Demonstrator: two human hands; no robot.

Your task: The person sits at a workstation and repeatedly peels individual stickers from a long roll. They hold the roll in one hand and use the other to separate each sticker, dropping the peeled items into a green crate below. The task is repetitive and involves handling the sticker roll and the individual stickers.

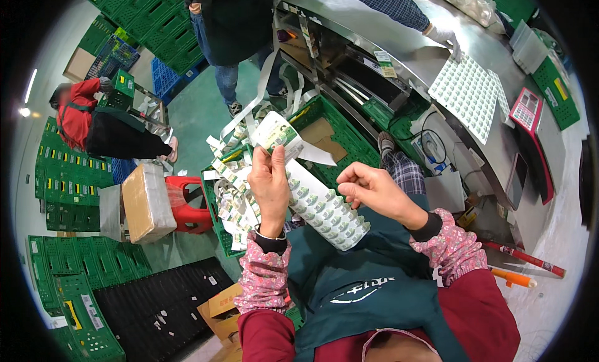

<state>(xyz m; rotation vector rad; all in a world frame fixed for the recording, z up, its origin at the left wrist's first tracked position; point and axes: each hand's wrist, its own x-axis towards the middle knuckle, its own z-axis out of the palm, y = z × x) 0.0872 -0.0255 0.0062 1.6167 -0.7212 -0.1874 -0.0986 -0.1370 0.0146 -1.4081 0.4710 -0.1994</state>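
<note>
My left hand point(269, 186) is closed, thumb and fingers pinching the lower end of a green-and-white printed label point(276, 132) that stands up above them. Just right of it, a white sheet of small round green stickers point(327, 212) slopes down over my lap, its lower end curling. My right hand point(380, 192) hovers at the sheet's right side, fingers curled in and thumb near the index finger. Whatever its fingertips hold is too small to make out. Below my left hand, many loose label strips point(234, 200) fill a green crate point(218, 228).
Another green crate point(337, 134) lies ahead. A metal table point(399, 38) on the right bears another sticker sheet point(465, 94) under a co-worker's gloved hand point(446, 38), a red calculator point(527, 106) and a phone point(516, 181). Left are a red stool point(188, 206) and a carton point(148, 203).
</note>
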